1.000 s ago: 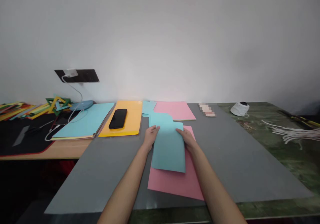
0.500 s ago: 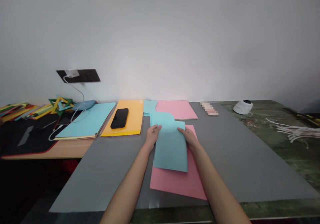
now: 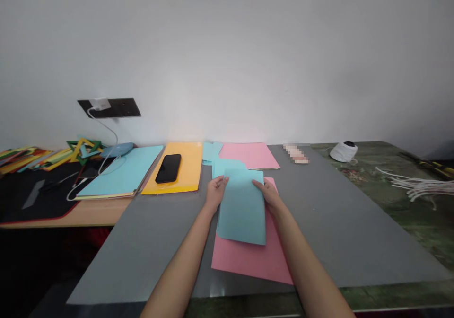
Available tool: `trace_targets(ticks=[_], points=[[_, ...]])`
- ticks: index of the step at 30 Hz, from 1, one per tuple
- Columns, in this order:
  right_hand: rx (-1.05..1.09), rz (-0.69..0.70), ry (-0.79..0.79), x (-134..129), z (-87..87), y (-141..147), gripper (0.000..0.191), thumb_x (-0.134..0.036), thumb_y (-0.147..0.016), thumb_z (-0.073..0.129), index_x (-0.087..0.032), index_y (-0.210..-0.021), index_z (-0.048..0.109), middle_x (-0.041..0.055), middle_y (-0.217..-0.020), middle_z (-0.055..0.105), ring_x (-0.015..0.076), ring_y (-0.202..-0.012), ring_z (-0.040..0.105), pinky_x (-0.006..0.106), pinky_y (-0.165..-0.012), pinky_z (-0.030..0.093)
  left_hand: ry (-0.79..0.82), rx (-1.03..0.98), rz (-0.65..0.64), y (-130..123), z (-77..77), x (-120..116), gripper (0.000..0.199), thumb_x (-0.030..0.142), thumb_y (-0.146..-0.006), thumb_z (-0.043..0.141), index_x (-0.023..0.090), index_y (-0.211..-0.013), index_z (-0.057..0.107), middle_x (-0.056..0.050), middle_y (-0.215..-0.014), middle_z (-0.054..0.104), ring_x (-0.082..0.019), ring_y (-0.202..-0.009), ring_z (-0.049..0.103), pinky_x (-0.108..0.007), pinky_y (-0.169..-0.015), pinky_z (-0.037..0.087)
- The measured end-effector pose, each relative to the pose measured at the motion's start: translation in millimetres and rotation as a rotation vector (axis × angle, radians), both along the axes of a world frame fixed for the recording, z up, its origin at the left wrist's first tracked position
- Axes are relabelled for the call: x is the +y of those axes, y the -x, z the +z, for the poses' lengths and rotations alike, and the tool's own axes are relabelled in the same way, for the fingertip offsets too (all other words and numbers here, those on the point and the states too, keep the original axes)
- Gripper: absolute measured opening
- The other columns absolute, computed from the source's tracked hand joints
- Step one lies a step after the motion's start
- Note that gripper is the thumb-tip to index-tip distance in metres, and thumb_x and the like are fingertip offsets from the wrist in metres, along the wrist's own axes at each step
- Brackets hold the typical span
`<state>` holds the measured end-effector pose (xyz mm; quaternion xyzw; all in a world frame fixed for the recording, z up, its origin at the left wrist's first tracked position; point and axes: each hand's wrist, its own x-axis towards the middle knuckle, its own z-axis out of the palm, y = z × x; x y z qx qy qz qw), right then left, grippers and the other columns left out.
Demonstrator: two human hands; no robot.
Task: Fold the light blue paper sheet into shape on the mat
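Observation:
A folded light-blue paper [image 3: 244, 209] is held between both hands over a larger pink sheet [image 3: 248, 260] lying on the grey mat. My left hand [image 3: 215, 192] pinches its upper left edge, thumb on top. On the upper right edge, my right hand [image 3: 268, 195] grips it with the thumb on the front face. Another light-blue piece [image 3: 229, 163] with a curved corner shows just behind the held paper. Small light-blue pieces [image 3: 210, 151] and a pink stack [image 3: 248, 155] lie farther back by the wall.
A black phone [image 3: 169, 168] rests on a yellow pack [image 3: 191, 166]. Left of it are a blue paper stack [image 3: 122, 173], a white cable and coloured strips [image 3: 26, 159]. White cords [image 3: 422, 187] and a white roll [image 3: 343, 152] lie on the right, beyond the grey mat [image 3: 333, 242].
The top edge of the held blue paper now looks straighter and covers more of the curved piece behind it. Both hands keep their hold, and the view has shifted slightly.

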<state>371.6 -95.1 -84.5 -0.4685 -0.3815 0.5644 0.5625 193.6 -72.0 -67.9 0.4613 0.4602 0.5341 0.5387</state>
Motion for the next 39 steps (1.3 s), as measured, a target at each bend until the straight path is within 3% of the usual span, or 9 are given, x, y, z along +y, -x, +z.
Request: trace_targets(ticks=[9, 17, 25, 33, 39], points=[[0.077, -0.004, -0.04, -1, 1.6, -1, 0.034, -0.035, -0.064, 0.062, -0.018, -0.093, 0.056, 0.0048, -0.085, 0.067, 0.0199, -0.07, 0.062, 0.03, -0.061, 0.05, -0.063, 0.031, 0.006, 0, 6.6, -4, 0.03, 0.041, -0.061, 0.062, 0.012, -0.068, 0.061, 0.003, -0.049, 0.053, -0.01, -0.05, 0.046, -0.019, -0.049, 0.035], [0.085, -0.007, -0.043, -1, 2.3, -1, 0.035, -0.035, -0.062, 0.063, -0.018, -0.093, 0.057, 0.0049, -0.083, 0.067, 0.0194, -0.069, 0.062, 0.029, -0.061, 0.049, -0.006, -0.016, -0.039, 1, 4.9, -3, 0.039, 0.042, -0.06, 0.063, 0.011, -0.082, 0.063, -0.001, -0.056, 0.06, -0.013, -0.053, 0.051, -0.021, -0.049, 0.038], [0.107, -0.089, -0.016, 5, -2.8, -9, 0.033, -0.043, -0.056, 0.067, -0.016, -0.074, 0.061, 0.0036, -0.067, 0.066, 0.0168, -0.06, 0.058, 0.026, -0.055, 0.044, 0.029, -0.034, -0.144, 5, -3.6, -1, 0.036, 0.043, -0.061, 0.062, 0.012, -0.079, 0.063, -0.002, -0.061, 0.062, -0.012, -0.051, 0.053, -0.021, -0.048, 0.04], [0.073, -0.19, -0.042, 10, -14.3, -10, 0.032, -0.045, -0.056, 0.066, -0.016, -0.068, 0.062, -0.0007, -0.056, 0.06, 0.0116, -0.051, 0.05, 0.023, -0.05, 0.038, 0.094, -0.016, -0.042, 4, -10.3, 3, 0.035, 0.041, -0.055, 0.067, 0.012, -0.074, 0.061, -0.002, -0.061, 0.064, -0.012, -0.051, 0.054, -0.022, -0.049, 0.04], [0.073, -0.274, -0.034, 13, -18.3, -9, 0.032, -0.043, -0.055, 0.067, -0.015, -0.071, 0.064, -0.0009, -0.057, 0.059, 0.0115, -0.052, 0.049, 0.023, -0.05, 0.038, 0.123, -0.028, -0.106, 6, -9.0, 3, 0.036, 0.043, -0.055, 0.066, 0.012, -0.073, 0.062, -0.003, -0.062, 0.065, -0.014, -0.053, 0.056, -0.023, -0.051, 0.041]])
